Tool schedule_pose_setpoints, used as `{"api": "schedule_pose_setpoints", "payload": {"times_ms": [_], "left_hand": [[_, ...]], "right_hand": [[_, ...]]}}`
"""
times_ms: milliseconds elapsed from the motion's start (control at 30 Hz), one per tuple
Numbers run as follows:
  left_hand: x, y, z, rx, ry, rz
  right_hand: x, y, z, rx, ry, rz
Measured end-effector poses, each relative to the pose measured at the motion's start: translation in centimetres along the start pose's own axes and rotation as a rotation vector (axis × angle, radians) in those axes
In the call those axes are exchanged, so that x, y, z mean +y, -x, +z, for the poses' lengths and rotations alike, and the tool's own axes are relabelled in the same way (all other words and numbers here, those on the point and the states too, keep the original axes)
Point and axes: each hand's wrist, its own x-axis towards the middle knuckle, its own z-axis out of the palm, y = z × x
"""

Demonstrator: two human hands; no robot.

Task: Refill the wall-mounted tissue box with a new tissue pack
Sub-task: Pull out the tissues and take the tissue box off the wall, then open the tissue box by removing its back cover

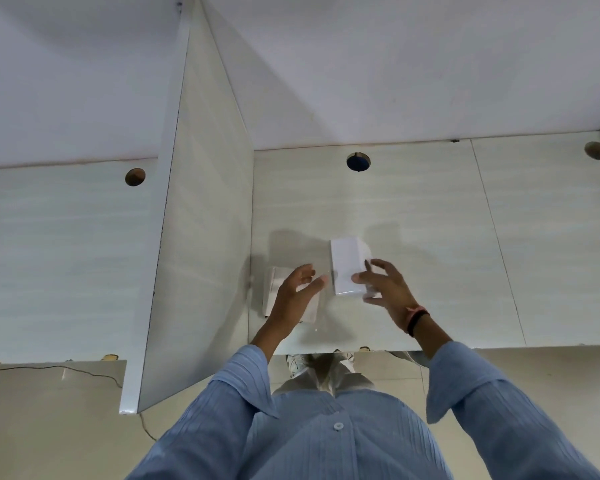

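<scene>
Prep step, I judge: right hand (383, 289) grasps white rectangular tissue box (347, 266); left hand (297, 289) released, hovering over clear-wrapped white tissue pack (273, 292) left of box. Next: open box.

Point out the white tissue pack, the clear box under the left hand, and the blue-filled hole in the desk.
white tissue pack (346, 265), head view, top face.
clear box (270, 289), head view, left edge.
blue-filled hole (358, 162), head view, centre.

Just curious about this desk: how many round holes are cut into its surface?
3: one left of the divider, one in the middle section above the hands, one at far right. More could lie outside the view.
</scene>
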Motion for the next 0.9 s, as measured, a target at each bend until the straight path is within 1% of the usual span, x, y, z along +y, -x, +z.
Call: {"api": "schedule_pose_setpoints", "payload": {"times_ms": [100,233,500,667,900], "left_hand": [[0.4,-0.2,0.2,-0.079,0.19,-0.08],[0.5,-0.4,0.2,-0.156,0.297,-0.131],[1.3,-0.2,0.3,-0.193,0.305,-0.101],[1.6,0.2,0.4,-0.189,0.287,-0.074],[1.3,0.6,0.3,-0.183,0.272,-0.095]], "right_hand": [[0.2,1.1,0.6,-0.106,-0.14,0.005],[0.0,2.0,1.4,-0.153,-0.176,0.009],[0.3,2.3,1.7,-0.182,-0.127,-0.001],[0.6,2.7,2.0,-0.182,-0.118,0.003],[1.1,2.9,2.1,-0.174,-0.146,0.009]]}}
